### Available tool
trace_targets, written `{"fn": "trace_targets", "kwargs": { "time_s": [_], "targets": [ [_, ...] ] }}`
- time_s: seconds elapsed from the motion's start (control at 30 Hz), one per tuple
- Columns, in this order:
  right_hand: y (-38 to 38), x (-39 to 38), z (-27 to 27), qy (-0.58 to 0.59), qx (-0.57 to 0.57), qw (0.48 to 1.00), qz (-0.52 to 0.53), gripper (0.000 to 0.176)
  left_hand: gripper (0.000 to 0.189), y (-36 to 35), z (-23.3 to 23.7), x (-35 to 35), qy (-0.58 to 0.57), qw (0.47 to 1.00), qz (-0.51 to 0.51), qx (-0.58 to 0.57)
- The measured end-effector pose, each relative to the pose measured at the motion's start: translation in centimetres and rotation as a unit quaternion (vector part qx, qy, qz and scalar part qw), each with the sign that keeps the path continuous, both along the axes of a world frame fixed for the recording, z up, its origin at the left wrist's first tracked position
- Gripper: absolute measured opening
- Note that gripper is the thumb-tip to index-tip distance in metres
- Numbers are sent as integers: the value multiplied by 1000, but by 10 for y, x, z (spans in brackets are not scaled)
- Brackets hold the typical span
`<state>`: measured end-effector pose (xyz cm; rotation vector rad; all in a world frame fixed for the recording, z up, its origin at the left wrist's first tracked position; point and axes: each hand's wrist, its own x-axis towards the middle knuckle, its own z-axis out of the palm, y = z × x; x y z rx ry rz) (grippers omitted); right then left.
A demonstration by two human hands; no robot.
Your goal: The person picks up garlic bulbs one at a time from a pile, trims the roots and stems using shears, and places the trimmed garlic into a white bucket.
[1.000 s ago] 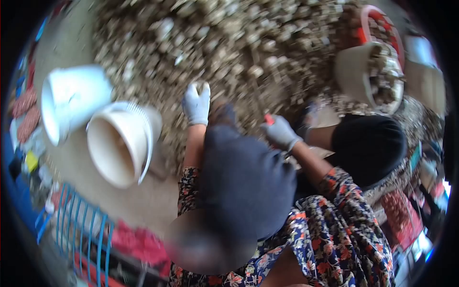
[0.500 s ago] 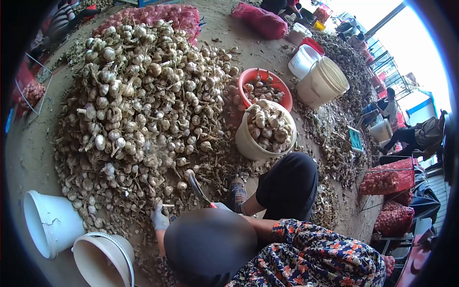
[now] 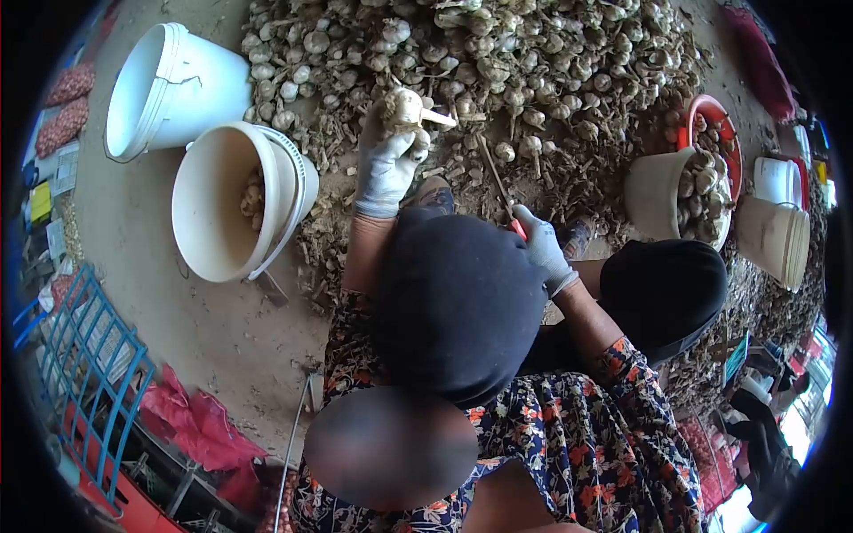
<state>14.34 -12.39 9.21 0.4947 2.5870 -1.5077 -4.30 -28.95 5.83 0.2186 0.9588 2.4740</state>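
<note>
My left hand [image 3: 386, 176], in a pale glove, is raised at the near edge of the garlic pile [image 3: 551, 58] with its fingers wrapped round a garlic bulb [image 3: 406, 107]. The bulb's cut-looking stem points right. My right hand [image 3: 544, 244], also gloved, grips the red handle of a tool [image 3: 494, 176] with a long, thin metal blade. That blade points up and left toward the pile, apart from the bulb. Left of my left hand, a white bucket [image 3: 218, 202] lies tilted with some bulbs inside.
Another white bucket [image 3: 178, 87] lies at the upper left. On the right are a bucket of garlic [image 3: 656, 195], a red basin [image 3: 705, 105] and more buckets [image 3: 771, 240]. A blue metal rack [image 3: 96, 355] and a pink sack [image 3: 191, 422] are at the lower left.
The view has swung left, so the pile now lies at the top and the buckets look nearer. My left hand has risen with a bulb in it; more of my right hand and the blade shows.
</note>
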Motion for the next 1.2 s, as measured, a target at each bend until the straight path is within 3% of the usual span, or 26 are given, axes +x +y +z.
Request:
{"fn": "trace_targets", "kwargs": {
  "time_s": [0.1, 0.23, 0.3, 0.37, 0.4, 0.5, 0.63, 0.73, 0.8, 0.93, 1.03, 1.1, 1.17, 1.2],
  "targets": [
    [3, -10, 6, -12, 3, 999, 44, 24, 51, -8, 5, -7, -5, 1000, 5, 19],
    [-6, -32, 2, -8, 102, 991, 81, 22, 57, -20, 1, -12, 18, 973, 19, -230],
    [-6, -40, -4, 0, 197, 975, 106, 28, 60, -25, -7, -10, 157, 897, 47, -410],
    [-6, -50, 2, -4, 293, 946, 139, 33, 67, -23, 6, -3, 157, 903, 54, -397],
    [-7, -56, 5, -16, 323, 934, 154, 36, 68, -24, 7, -2, 226, 849, 71, -472],
    [-7, -61, 8, -19, 358, 917, 174, 38, 69, -24, 20, 6, 255, 798, 54, -543],
    [-7, -66, 5, -22, 360, 917, 169, 39, 65, -26, 23, 10, 211, 814, 48, -540],
    [-11, -64, -1, -14, 338, 922, 190, 41, 62, -31, 9, 13, 220, 789, 19, -574],
    [-11, -66, -8, -26, 321, 926, 200, 38, 61, -31, 10, 12, 326, 733, 39, -595],
    [-13, -67, -13, -33, 266, 941, 207, 33, 62, -28, 16, 12, 363, 705, 58, -607],
    [-15, -62, -38, -39, 234, 954, 182, 26, 60, -25, 19, 16, 297, 690, 11, -660],
    [-12, -61, -53, -72, 210, 963, 156, 23, 56, -28, 8, 18, 302, 716, 27, -629],
    [-9, -56, -50, -124, 167, 975, 82, 25, 52, -33, 6, 19, 177, 813, 52, -552],
    [-5, -46, -50, -115, 160, 977, 76, 25, 52, -35, 0, 17, 178, 812, 56, -553]
  ]
}}
